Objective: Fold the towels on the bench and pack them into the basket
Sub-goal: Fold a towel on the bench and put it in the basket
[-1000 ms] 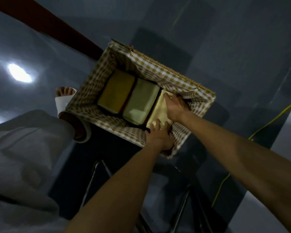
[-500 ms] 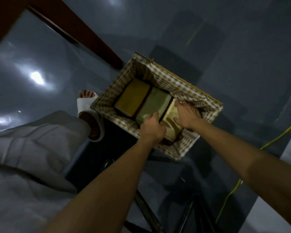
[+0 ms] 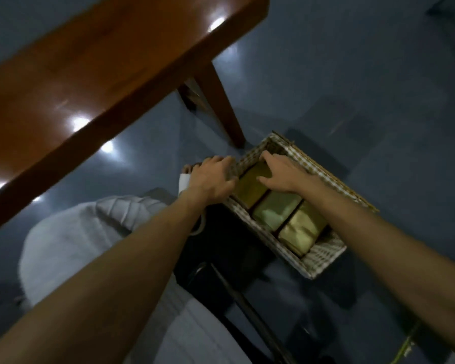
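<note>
Two bare forearms (image 3: pixel 116 285), stretched forward from the near edge over pale trousers (image 3: pixel 71 232); beneath them, a dark metal frame (image 3: pixel 247 311) on the blue-grey floor (image 3: pixel 378 153) and, off to the right, a thin yellow cable (image 3: pixel 405 345). Next, sitting on that floor, the wicker basket (image 3: pixel 323 258) with its checked lining, long side running away to the left. Packed inside, side by side and touching: a pale yellow towel (image 3: pixel 301 231) at the near end, a green towel (image 3: pixel 275 208) in the middle, a mustard towel (image 3: pixel 250 191) at the far end, all folded, all below the rim. Rests the right hand (image 3: pixel 281 172) on the far part of the mustard towel, fingers straight, spread and relaxed, grasping nothing. Hooks the left hand (image 3: pixel 210 177) over the basket's far-end rim by its left corner, fingers curled onto the lining, blurred but gripping it. Just past that hand, toes in a white slipper (image 3: pixel 183 181). Beyond the basket's far corner, close by it, the leg of the wooden bench (image 3: pixel 103 61), glossy seat slanting across the upper left, spotted with lamp glare.
</note>
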A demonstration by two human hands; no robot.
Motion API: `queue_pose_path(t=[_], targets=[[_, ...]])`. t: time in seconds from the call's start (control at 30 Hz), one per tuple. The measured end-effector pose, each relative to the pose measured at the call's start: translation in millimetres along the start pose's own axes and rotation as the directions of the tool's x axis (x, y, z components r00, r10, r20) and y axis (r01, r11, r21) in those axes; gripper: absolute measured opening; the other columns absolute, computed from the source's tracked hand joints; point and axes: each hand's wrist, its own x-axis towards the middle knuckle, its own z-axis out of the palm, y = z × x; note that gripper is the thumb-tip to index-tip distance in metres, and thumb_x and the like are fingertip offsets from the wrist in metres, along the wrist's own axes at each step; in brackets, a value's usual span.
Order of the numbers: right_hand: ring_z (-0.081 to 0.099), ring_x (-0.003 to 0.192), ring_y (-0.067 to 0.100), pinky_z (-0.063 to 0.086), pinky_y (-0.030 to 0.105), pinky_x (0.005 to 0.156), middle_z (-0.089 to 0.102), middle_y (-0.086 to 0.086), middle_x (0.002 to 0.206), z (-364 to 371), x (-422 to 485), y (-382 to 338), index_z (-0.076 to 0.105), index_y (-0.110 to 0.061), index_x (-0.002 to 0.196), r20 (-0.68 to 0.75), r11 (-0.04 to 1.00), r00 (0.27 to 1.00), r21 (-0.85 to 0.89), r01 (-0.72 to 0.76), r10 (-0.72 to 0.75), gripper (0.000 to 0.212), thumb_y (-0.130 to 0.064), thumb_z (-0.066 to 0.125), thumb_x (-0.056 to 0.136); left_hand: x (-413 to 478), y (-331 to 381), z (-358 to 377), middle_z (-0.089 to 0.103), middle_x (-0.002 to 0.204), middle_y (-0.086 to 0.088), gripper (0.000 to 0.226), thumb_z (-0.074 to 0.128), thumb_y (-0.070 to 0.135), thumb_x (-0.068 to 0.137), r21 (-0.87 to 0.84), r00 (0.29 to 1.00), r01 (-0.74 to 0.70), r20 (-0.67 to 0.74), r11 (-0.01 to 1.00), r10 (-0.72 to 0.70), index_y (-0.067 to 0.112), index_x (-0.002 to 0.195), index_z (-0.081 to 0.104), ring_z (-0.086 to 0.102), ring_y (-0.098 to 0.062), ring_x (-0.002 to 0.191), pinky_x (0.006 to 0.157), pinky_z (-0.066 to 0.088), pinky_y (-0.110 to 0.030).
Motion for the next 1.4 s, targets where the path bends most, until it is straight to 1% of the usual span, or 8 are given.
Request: queue_pose_path(t=[0.1,0.2,0.33,0.47,0.7,0.83,1.07,1.4], targets=[[0.062,0.102,0.033,0.054,0.049,0.084,0.062,0.011,0.114,-33.0,11.8,-44.7,0.046,-0.018,0.128,-0.053,0.996,0.995,0.011,0.091,-0.09,0.053,-0.051,0.064,0.091,-15.3,-24.2,-39.5,0.046,0.147,-0.008,0.057,0.047,0.052,0.101,-0.013,0.999,0.003,-0.032,1.0,-0.003,0.028,0.152,0.038,0.045,-0.033,0.134,0.103,0.045,-0.054],[0.06,0.105,0.031,0.053,0.051,0.087,0.061,0.008,0.122,-61.5,19.0,-91.6,0.046,-0.02,0.132,-0.085,0.988,0.984,-0.009,0.154,-0.154,0.048,-0.047,0.064,0.096,-34.5,-42.0,-82.9,0.046,0.145,-0.008,0.056,0.046,0.051,0.103,0.049,0.988,-0.028,-0.149,0.998,0.035,0.027,0.153,0.038,0.044,-0.03,0.133,0.098,0.046,-0.05],[0.06,0.099,0.029,0.054,0.05,0.085,0.062,0.005,0.111,-94.2,23.4,-149.5,0.048,-0.024,0.123,-0.159,0.968,0.957,0.022,0.249,-0.242,0.039,-0.042,0.067,0.095,-65.2,-67.0,-140.8,0.049,0.137,-0.006,0.05,0.047,0.048,0.103,0.181,0.937,-0.062,-0.327,0.982,0.119,0.027,0.149,0.042,0.045,-0.028,0.127,0.092,0.043,-0.044],[0.063,0.106,0.029,0.054,0.047,0.09,0.066,0.007,0.114,-121.2,24.6,-207.6,0.054,-0.021,0.118,-0.291,0.943,0.899,-0.027,0.333,-0.326,0.034,-0.032,0.068,0.09,-101.4,-99.6,-185.3,0.052,0.13,-0.006,0.047,0.044,0.051,0.103,0.249,0.882,0.013,-0.459,0.968,0.106,0.029,0.144,0.046,0.049,-0.029,0.119,0.085,0.04,-0.041],[0.048,0.126,0.028,0.046,0.046,0.105,0.054,0.006,0.138,-135.9,30.4,-316.8,0.049,-0.021,0.138,-0.379,0.884,0.799,-0.181,0.431,-0.467,0.057,-0.043,0.067,0.089,-167.3,-180.6,-217.3,0.053,0.14,-0.007,0.052,0.043,0.053,0.102,0.14,0.83,0.17,-0.554,0.975,-0.066,0.028,0.148,0.047,0.048,-0.03,0.129,0.101,0.045,-0.049],[0.044,0.135,0.029,0.043,0.05,0.109,0.049,0.004,0.147,-127.6,34.3,-383.5,0.046,-0.022,0.143,-0.309,0.85,0.792,-0.185,0.493,-0.526,0.066,-0.051,0.063,0.086,-215.4,-228.7,-218.9,0.054,0.141,-0.006,0.049,0.042,0.053,0.103,0.051,0.792,0.23,-0.591,0.972,-0.157,0.029,0.146,0.05,0.048,-0.028,0.13,0.102,0.044,-0.048],[0.041,0.141,0.025,0.04,0.047,0.114,0.046,0.002,0.152,-88.5,31.8,-490.7,0.044,-0.022,0.147,-0.224,0.768,0.734,-0.202,0.608,-0.641,0.06,-0.043,0.066,0.094,-300.2,-306.7,-206.1,0.053,0.143,-0.006,0.047,0.045,0.046,0.103,-0.092,0.69,0.374,-0.638,0.923,-0.343,0.028,0.145,0.051,0.044,-0.027,0.133,0.102,0.04,-0.048],[0.041,0.138,0.024,0.04,0.049,0.113,0.048,0.002,0.151,-18.4,22.0,-612.6,0.044,-0.025,0.147,-0.111,0.661,0.655,-0.223,0.717,-0.747,0.058,-0.045,0.061,0.096,-417.2,-399.5,-168.3,0.055,0.143,-0.007,0.048,0.043,0.045,0.101,-0.312,0.482,0.514,-0.665,0.799,-0.57,0.028,0.145,0.053,0.049,-0.029,0.13,0.107,0.043,-0.05]])
